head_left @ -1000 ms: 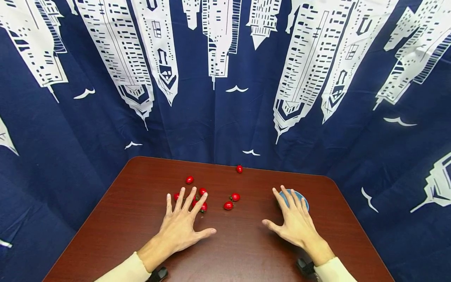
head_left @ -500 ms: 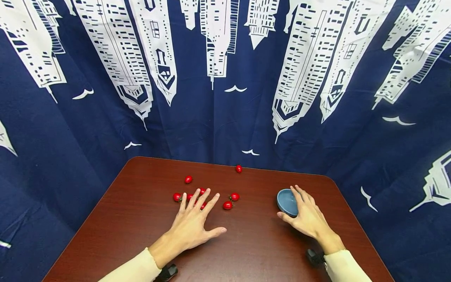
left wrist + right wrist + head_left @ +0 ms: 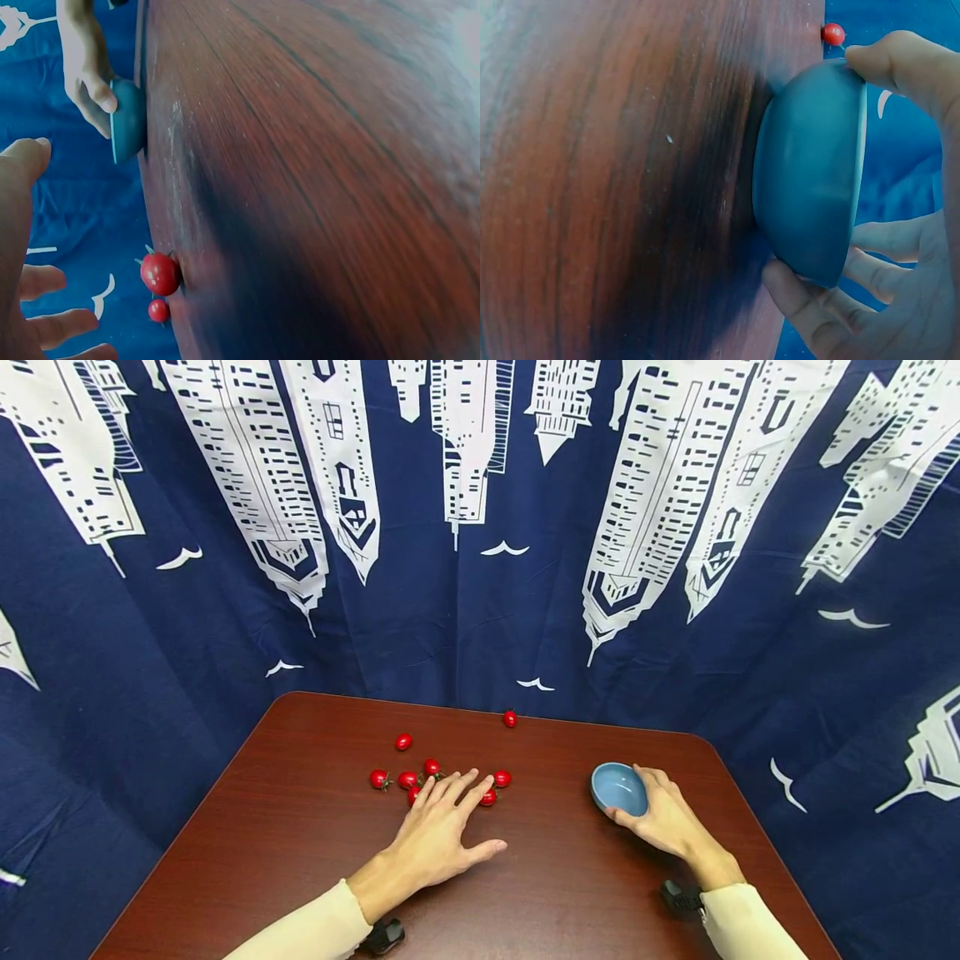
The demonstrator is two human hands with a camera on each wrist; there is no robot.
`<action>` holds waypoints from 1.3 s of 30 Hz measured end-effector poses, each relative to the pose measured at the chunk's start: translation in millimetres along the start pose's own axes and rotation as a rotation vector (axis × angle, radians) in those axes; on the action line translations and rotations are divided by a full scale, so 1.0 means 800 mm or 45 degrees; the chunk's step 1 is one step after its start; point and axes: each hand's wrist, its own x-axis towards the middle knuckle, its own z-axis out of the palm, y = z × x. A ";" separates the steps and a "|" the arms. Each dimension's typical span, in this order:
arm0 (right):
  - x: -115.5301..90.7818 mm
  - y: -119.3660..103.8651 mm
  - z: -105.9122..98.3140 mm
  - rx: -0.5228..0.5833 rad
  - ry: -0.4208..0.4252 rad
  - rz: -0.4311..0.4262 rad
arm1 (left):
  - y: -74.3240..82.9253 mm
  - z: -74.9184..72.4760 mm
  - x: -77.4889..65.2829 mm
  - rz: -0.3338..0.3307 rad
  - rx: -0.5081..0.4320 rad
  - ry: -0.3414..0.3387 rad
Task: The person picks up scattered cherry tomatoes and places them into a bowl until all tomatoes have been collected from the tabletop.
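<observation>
My right hand (image 3: 667, 818) holds a small blue bowl (image 3: 618, 787) at the right of the table. In the right wrist view, the thumb sits at one side of the bowl's (image 3: 810, 172) rim and the fingers lie against the opposite side. The bowl's inside shows no contents in the head view. My left hand (image 3: 435, 839), fingers spread and holding nothing, hovers in front of several red cherry tomatoes and partly covers one cherry tomato (image 3: 488, 797). Beside it lies another cherry tomato (image 3: 502, 778). Two cherry tomatoes also show in the left wrist view, the nearer tomato (image 3: 160, 274) with green sepals.
A brown wooden table (image 3: 540, 893) bears everything. One cherry tomato (image 3: 510, 719) lies by the far edge, another tomato (image 3: 403, 742) at the back left. Behind the table hangs a navy curtain (image 3: 420, 627) with white buildings. A black wrist device (image 3: 384, 935) shows below the left sleeve.
My left hand has moved right, uncovering tomatoes on the left and overlapping those on the right. My right hand has moved right from over the bowl and taken hold of its side.
</observation>
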 end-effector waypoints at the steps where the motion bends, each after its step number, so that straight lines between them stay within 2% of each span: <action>1: 0.000 0.001 0.001 0.005 -0.005 0.002 | 0.001 0.001 0.001 0.002 -0.006 -0.001; 12: -0.002 -0.004 0.000 0.049 -0.043 0.001 | 0.015 0.021 0.012 0.003 -0.068 -0.036; 18: -0.006 -0.014 0.003 0.042 -0.049 -0.021 | 0.028 0.032 0.019 0.042 -0.093 -0.048; 23: -0.007 -0.028 0.006 0.039 -0.039 -0.062 | 0.036 0.043 0.023 0.052 -0.100 -0.041; 29: -0.010 -0.049 0.009 0.048 -0.079 -0.110 | 0.041 0.050 0.027 0.033 -0.127 -0.064; 39: -0.017 -0.076 0.018 0.082 -0.110 -0.186 | 0.049 0.059 0.040 0.024 -0.243 -0.117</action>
